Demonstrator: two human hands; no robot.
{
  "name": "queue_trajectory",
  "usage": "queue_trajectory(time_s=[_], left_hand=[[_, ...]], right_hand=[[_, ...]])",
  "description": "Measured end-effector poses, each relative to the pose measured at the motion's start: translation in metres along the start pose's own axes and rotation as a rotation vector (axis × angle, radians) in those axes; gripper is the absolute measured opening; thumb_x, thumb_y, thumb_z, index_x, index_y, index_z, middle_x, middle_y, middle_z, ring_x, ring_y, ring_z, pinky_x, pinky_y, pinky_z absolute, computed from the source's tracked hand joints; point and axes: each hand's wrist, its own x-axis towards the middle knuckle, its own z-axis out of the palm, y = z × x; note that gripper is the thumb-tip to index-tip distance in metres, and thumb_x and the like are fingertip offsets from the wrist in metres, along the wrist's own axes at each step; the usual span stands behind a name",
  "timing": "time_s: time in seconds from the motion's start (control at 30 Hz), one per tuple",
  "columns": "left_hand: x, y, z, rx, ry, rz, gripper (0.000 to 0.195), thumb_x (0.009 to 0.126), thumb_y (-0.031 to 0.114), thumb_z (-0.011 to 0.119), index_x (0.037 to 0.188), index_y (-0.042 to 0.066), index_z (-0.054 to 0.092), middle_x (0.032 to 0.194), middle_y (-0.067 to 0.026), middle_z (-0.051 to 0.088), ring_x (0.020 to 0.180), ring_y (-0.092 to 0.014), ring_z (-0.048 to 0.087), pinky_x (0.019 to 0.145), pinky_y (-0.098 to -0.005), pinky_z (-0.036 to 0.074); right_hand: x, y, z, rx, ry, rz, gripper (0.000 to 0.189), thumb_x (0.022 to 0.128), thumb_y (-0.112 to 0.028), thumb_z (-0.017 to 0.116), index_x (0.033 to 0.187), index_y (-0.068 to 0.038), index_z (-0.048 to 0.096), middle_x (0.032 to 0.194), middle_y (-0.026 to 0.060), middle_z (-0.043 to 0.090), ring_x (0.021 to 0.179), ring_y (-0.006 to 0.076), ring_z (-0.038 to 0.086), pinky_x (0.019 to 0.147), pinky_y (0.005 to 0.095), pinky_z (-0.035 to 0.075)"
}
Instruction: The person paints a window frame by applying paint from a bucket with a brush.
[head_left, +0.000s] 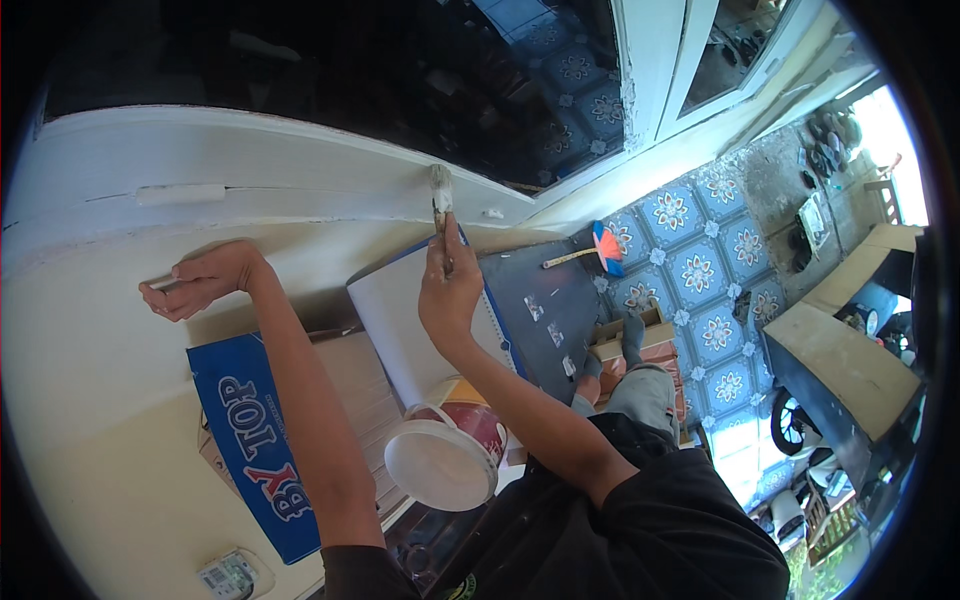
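My right hand (451, 296) grips a paintbrush (441, 196) by its handle. Its white-smeared bristles point upward and touch the white window frame (330, 161), just under the dark glass pane (337, 75). At the left, my left hand (202, 279) is close to the cream wall (90, 330), its fingers loosely bent and nothing visible in them. Whether it touches the wall is unclear. Below my right forearm stands a plastic bucket (484, 427) with a red label and a pale round top (439, 465); I cannot tell if that is a lid.
A blue printed box (240, 442), stacked cardboard (360, 367) and a large white pad (397, 322) sit below the window. A hand fan (606, 249) lies near the patterned tile floor (697, 274). Cardboard boxes (840, 360) and a wheel (789, 420) are at right.
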Motion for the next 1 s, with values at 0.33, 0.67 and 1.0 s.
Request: queue_trajectory(time_s=[0.33, 0.67, 1.0], left_hand=[[-0.001, -0.005, 0.004, 0.026, 0.030, 0.031, 0.045, 0.091, 0.029, 0.034, 0.126, 0.004, 0.045, 0.127, -0.0145, 0.043, 0.116, -0.031, 0.035, 0.092, -0.0505, 0.034], [0.001, -0.006, 0.002, 0.035, 0.014, 0.015, 0.045, 0.089, 0.027, 0.034, 0.126, 0.005, 0.044, 0.125, -0.0144, 0.045, 0.115, -0.031, 0.035, 0.091, -0.0500, 0.034], [-0.003, -0.007, 0.004, 0.003, 0.026, 0.018, 0.042, 0.089, 0.025, 0.035, 0.125, 0.006, 0.045, 0.123, -0.0163, 0.043, 0.113, -0.030, 0.035, 0.090, -0.0486, 0.035]], right_hand=[[0.004, -0.003, 0.011, 0.011, -0.004, -0.242, 0.054, 0.087, 0.005, 0.060, 0.137, -0.015, 0.053, 0.083, 0.0126, 0.055, 0.068, 0.0195, 0.057, 0.064, 0.0313, 0.049], [0.014, 0.009, 0.002, -0.020, -0.034, 0.074, 0.043, 0.093, -0.003, 0.057, 0.136, -0.006, 0.052, 0.081, 0.0161, 0.057, 0.069, 0.0216, 0.059, 0.069, 0.0330, 0.049], [0.000, 0.011, 0.001, -0.057, 0.012, -0.204, 0.045, 0.091, -0.003, 0.059, 0.135, -0.010, 0.054, 0.085, 0.0131, 0.056, 0.070, 0.0187, 0.056, 0.065, 0.0307, 0.048]])
